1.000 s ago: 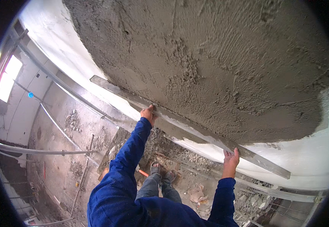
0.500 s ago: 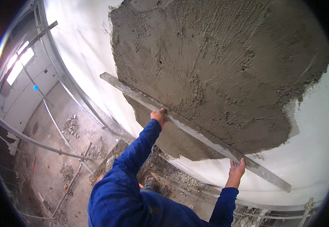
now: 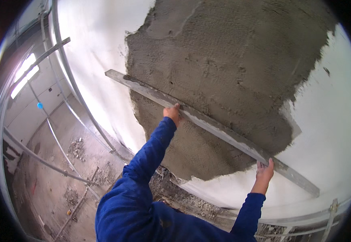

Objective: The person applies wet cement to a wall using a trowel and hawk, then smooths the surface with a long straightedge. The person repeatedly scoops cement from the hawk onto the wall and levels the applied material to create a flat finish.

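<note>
A long grey metal straightedge (image 3: pixel 219 128) lies diagonally against a white wall (image 3: pixel 319 113) with a large rough-edged patch of wet grey mortar (image 3: pixel 223 60). Mortar clings along the bar's upper edge toward its left end. My left hand (image 3: pixel 172 115) grips the bar left of centre, fingers curled at its edge. My right hand (image 3: pixel 264 174) grips it from below, nearer the lower right end. Mortar shows both above and below the bar. Both my arms reach up from the lower edge in blue sleeves.
Metal scaffold tubes (image 3: pixel 76 92) cross the left side, one with a small blue disc (image 3: pixel 40 105). Behind them are a bright window (image 3: pixel 24 74) and a dusty floor (image 3: pixel 103 157) with rubble (image 3: pixel 77 150). More tubing (image 3: pixel 332 207) runs along the lower right.
The straightedge and both my hands have moved upward along the mortar, exposing more smoothed surface below the bar. The view has tilted up, so my feet no longer show.
</note>
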Action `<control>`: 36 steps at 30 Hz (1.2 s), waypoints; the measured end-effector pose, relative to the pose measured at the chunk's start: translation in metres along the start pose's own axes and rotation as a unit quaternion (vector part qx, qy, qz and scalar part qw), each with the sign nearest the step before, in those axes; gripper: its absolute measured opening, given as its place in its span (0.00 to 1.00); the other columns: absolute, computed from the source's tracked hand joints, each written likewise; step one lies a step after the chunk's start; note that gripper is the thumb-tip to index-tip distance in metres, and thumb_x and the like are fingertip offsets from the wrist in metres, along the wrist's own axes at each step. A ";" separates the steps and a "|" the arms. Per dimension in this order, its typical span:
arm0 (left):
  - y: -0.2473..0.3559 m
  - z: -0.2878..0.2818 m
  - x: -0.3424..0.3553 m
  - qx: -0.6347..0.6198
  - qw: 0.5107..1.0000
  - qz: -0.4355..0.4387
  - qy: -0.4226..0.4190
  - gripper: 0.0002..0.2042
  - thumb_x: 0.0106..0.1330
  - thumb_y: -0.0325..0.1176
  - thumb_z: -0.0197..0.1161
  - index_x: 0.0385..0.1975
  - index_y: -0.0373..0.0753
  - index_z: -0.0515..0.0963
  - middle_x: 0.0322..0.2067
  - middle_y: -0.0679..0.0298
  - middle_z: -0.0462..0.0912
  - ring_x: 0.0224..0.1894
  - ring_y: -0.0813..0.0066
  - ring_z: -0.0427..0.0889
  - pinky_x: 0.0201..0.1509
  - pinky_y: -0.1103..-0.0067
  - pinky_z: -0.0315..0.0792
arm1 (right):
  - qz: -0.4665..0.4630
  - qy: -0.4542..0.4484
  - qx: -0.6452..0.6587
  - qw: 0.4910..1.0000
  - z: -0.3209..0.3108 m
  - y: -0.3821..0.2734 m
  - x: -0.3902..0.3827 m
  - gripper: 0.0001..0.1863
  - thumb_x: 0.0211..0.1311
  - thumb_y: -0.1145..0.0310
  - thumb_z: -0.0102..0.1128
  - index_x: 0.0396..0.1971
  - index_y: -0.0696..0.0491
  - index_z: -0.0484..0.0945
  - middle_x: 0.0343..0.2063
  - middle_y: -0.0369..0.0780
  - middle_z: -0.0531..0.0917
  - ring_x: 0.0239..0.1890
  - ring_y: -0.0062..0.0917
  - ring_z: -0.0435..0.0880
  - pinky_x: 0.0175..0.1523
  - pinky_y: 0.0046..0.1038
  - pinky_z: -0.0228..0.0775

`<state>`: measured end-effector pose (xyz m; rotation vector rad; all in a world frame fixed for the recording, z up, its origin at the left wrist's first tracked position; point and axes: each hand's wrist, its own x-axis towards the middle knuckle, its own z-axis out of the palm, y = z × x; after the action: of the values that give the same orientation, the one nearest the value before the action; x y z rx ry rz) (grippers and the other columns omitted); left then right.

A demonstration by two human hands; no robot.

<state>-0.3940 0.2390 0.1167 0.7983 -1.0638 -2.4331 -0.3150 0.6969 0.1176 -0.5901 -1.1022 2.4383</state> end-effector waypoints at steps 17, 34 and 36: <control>0.052 -0.011 0.000 0.037 0.989 0.000 -0.144 0.25 0.66 0.37 0.54 0.53 0.21 0.60 0.49 0.41 0.69 0.38 0.53 0.80 0.36 0.63 0.80 | -0.018 -0.015 0.017 1.000 0.006 -0.017 -0.006 0.22 0.56 0.63 0.59 0.48 0.56 0.66 0.46 0.46 0.71 0.47 0.39 0.73 0.48 0.42 0.73; 0.119 0.037 0.002 0.051 0.980 0.017 -0.190 0.19 0.67 0.33 0.50 0.53 0.28 0.64 0.50 0.49 0.69 0.46 0.54 0.75 0.34 0.66 0.78 | -0.091 -0.009 0.045 0.995 0.082 -0.081 -0.033 0.18 0.56 0.69 0.59 0.44 0.59 0.69 0.39 0.45 0.75 0.38 0.36 0.77 0.37 0.43 0.77; 0.122 0.038 0.006 0.052 0.983 0.020 -0.177 0.19 0.67 0.34 0.50 0.54 0.29 0.64 0.48 0.50 0.70 0.44 0.55 0.76 0.33 0.66 0.78 | -0.097 -0.007 0.031 0.995 0.087 -0.087 -0.038 0.17 0.56 0.68 0.59 0.44 0.58 0.69 0.39 0.44 0.74 0.38 0.35 0.77 0.37 0.41 0.77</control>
<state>-0.4096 0.1774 0.2273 0.3732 -1.3292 -2.5606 -0.3137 0.6782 0.2451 -0.4250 -1.0340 2.3038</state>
